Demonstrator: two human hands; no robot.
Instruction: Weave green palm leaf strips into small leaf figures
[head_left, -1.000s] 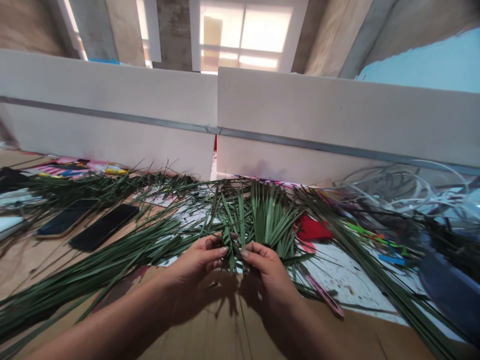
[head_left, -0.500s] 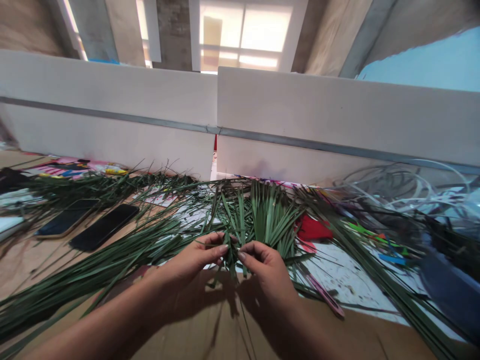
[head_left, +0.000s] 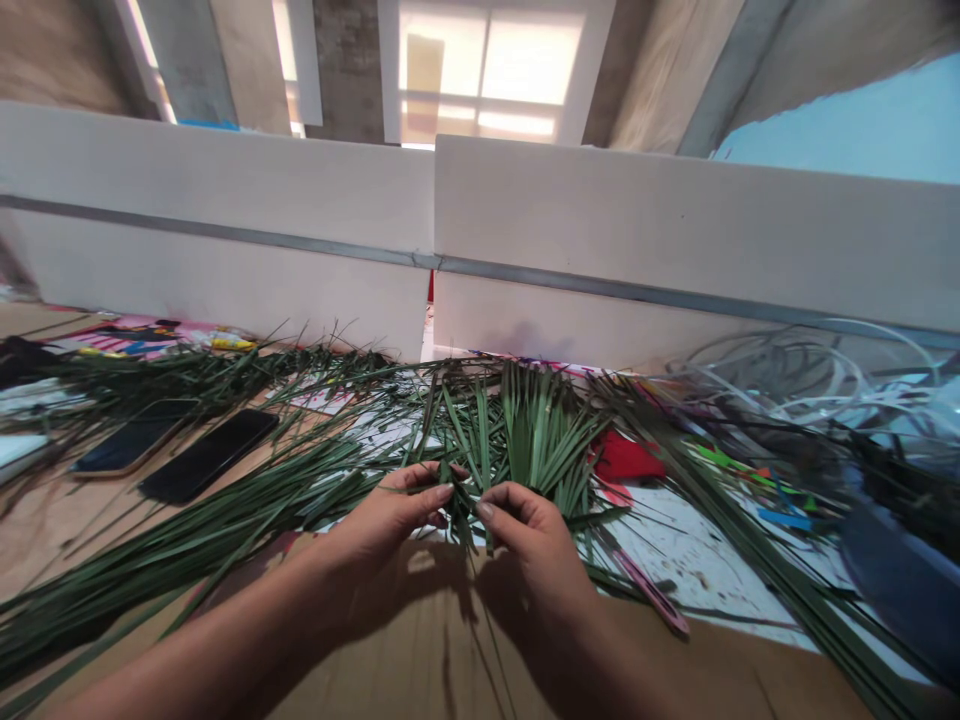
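Observation:
My left hand [head_left: 394, 515] and my right hand [head_left: 529, 530] meet at the middle of the table, both pinched on the base of a fan-shaped bunch of green palm leaf strips [head_left: 525, 430]. The strips spread upward and away from my fingertips. A few thin strips hang down below my fingers over the brown table [head_left: 420, 660]. Long loose green leaf strips [head_left: 187, 530] lie to the left of my left hand.
Two dark phones [head_left: 206, 452] lie at the left among the leaves. A red piece [head_left: 626, 458] and a pink stick [head_left: 652, 590] lie right of my right hand. White coiled strips [head_left: 810, 375] sit at the far right. A white partition [head_left: 525, 230] closes the back.
Both hands have shifted slightly while working the base of the leaf bunch; the hanging strips below my fingers have moved a little. Everything else stays put.

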